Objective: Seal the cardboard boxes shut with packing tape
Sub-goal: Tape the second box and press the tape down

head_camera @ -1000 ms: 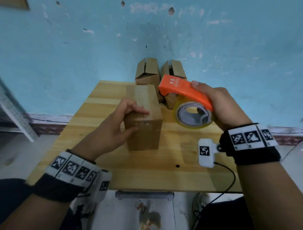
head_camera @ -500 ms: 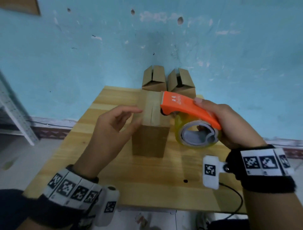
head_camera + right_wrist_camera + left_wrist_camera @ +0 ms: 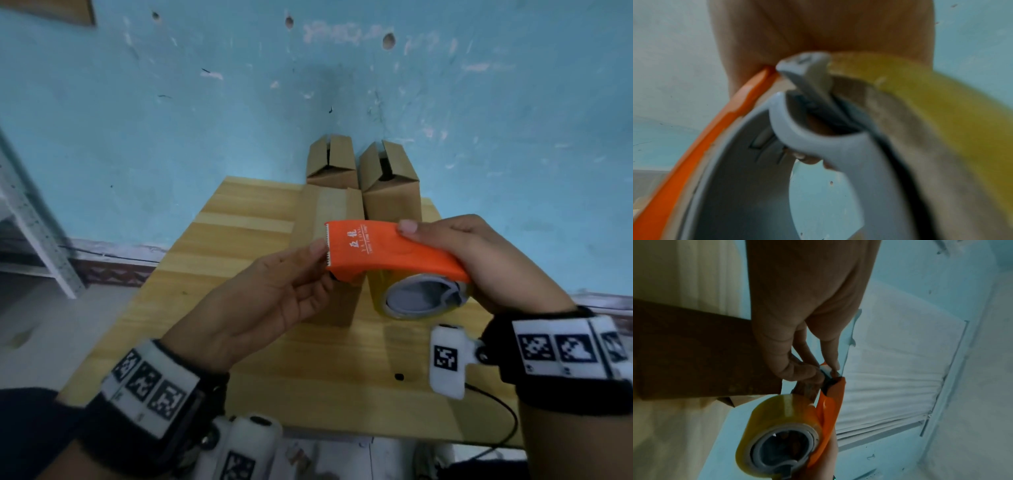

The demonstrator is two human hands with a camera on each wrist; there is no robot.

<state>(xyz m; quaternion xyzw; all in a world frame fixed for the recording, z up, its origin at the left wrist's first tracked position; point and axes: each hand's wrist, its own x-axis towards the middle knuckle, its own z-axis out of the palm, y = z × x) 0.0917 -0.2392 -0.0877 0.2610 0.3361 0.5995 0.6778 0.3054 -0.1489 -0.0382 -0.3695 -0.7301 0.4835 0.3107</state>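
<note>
Our right hand (image 3: 479, 260) is wrapped around the orange dispenser (image 3: 387, 250), forefinger stretched flat along its top, the other fingers curled under the tape roll (image 3: 421, 298). It holds the tool level above the near box (image 3: 329, 219), serrated edge pointing left. Our left hand (image 3: 270, 298) comes up from below, palm turned toward us, fingertips (image 3: 317, 248) meeting that serrated edge. From the head view alone we cannot tell whether it grips anything; the left wrist view shows thumb and fingers pinching at the dispenser's tip (image 3: 828, 374), where the tape leaves the roll (image 3: 785, 421).

The near box stands upright on the table (image 3: 239, 219), its top flaps folded shut with a pale band down the middle seam. Two more boxes (image 3: 330, 164) (image 3: 390, 178) sit behind it at the far edge against the blue wall (image 3: 171, 120), flaps ajar. They stand just beside each other and close behind the near one. Bare wood lies open to the left of the box and along the near edge, where a cable (image 3: 507, 425) trails off the right corner. A metal shelf frame (image 3: 30, 222) stands off to the left, well apart.

The right wrist view is blurred and filled by the roll's grey core (image 3: 818, 146), yellow tape (image 3: 941, 105) and orange rim (image 3: 705, 138); it shows a fingertip inside the core, which the head view hides.
</note>
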